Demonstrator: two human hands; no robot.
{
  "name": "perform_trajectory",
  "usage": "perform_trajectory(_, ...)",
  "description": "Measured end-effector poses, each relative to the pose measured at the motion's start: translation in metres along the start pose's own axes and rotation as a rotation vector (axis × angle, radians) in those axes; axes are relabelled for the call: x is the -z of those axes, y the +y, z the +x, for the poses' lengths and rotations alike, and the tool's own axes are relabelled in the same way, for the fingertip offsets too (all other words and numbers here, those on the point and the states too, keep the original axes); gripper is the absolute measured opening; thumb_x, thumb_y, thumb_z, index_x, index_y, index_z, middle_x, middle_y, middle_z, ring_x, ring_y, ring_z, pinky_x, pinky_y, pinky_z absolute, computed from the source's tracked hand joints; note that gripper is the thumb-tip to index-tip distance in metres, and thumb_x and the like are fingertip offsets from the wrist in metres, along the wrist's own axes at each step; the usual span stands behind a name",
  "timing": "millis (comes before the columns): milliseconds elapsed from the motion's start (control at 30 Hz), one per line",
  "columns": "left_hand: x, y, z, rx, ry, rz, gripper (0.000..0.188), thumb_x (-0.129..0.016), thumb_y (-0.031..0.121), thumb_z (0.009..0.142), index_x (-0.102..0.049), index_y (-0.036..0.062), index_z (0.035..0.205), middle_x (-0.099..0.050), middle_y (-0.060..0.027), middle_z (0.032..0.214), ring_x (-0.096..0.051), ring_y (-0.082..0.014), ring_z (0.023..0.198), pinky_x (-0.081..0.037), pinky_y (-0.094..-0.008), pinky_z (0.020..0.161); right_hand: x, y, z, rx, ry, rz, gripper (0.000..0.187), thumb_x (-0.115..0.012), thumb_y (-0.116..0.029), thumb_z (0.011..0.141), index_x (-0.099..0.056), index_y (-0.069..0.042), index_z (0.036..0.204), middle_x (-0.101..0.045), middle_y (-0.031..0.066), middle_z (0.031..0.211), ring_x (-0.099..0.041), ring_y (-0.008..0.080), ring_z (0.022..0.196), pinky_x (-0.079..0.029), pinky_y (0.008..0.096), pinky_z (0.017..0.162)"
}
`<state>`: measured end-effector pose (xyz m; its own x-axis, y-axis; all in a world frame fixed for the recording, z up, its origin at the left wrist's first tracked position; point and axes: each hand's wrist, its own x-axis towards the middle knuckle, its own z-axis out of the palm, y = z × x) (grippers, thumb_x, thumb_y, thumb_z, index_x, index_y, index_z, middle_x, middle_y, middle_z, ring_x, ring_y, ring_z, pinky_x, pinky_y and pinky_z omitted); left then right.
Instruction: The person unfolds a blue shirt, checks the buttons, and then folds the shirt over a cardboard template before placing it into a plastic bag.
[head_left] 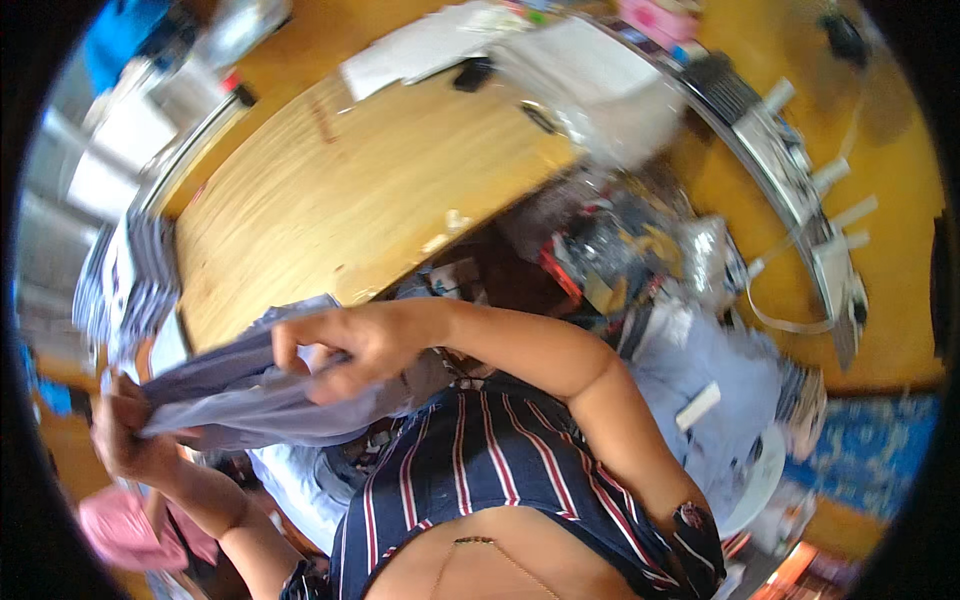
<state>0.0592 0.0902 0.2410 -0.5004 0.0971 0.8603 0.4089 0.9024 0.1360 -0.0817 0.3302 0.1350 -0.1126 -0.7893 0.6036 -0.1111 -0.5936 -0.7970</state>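
Note:
A grey-blue piece of cloth (290,410), perhaps a garment, is stretched in front of me over the table's near left edge. At the far left my left hand (125,425) is closed around one end of it. My right hand (360,345) is above the cloth's middle, its fingers bent and spread apart with a gap between them. Slight motion smears those fingertips, and I cannot tell whether they touch the cloth.
A wooden table (370,190) lies ahead, with white sheets and clear plastic (590,85) at its far side. Folded striped cloth (135,280) is stacked at its left. Plastic bags (640,250) and a blue cloth heap (700,370) are on the right; a pink cloth (140,525) sits lower left.

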Motion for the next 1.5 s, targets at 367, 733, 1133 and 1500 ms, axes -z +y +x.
perform_trajectory(367, 0.106, -0.061, -0.061, 0.508, -0.233, -0.109, 0.067, -0.068, 0.041, 0.062, -0.045, 0.0019, 0.111, -0.052, -0.0058, 0.093, -0.048, -0.0138, 0.071, -0.042, -0.0256, 0.063, 0.106, -0.006, -0.152, -0.829, -0.021, -1.079, 0.013, -0.056, -0.016, 0.068, -0.061, -0.006, 0.075, -0.059, 0.0116, 0.079, -0.055, 0.0274, 0.080, -0.040, 0.0377, 0.067)
perform_trajectory(733, 0.138, -0.117, 0.005, 0.426, -0.751, 0.066, 0.012, -0.057, 0.005, 0.058, -0.046, 0.0008, 0.059, -0.047, -0.0103, 0.057, -0.050, -0.0268, 0.056, -0.044, -0.0313, 0.064, 0.107, -0.057, -0.086, 0.013, 1.858, -0.528, 0.019, -0.047, -0.011, 0.084, -0.052, 0.000, 0.099, -0.056, 0.0139, 0.092, -0.055, 0.0194, 0.085, -0.044, 0.0315, 0.079)
perform_trajectory(1133, -0.117, -0.262, 0.008, 0.294, -0.174, 0.733, 0.031, -0.058, 0.017, 0.073, -0.049, 0.0114, 0.102, -0.052, -0.0107, 0.096, -0.052, -0.0265, 0.085, -0.038, -0.0424, 0.074, 0.292, 0.032, 0.016, -0.211, 1.196, -1.552, 0.029, -0.049, -0.006, 0.080, -0.049, -0.002, 0.109, -0.053, 0.0139, 0.102, -0.052, 0.0217, 0.088, -0.041, 0.0304, 0.077)
perform_trajectory(1500, -0.155, -0.212, -0.203, 0.843, -0.326, 0.495, 0.033, -0.061, 0.022, 0.072, -0.054, 0.0106, 0.102, -0.048, -0.0080, 0.103, -0.045, -0.0245, 0.096, -0.033, -0.0385, 0.076, 0.128, 0.166, -0.027, -1.168, 0.598, -1.035, 0.030, -0.068, -0.010, 0.066, -0.058, -0.004, 0.094, -0.058, 0.0164, 0.092, -0.055, 0.0299, 0.091, -0.043, 0.0353, 0.076)
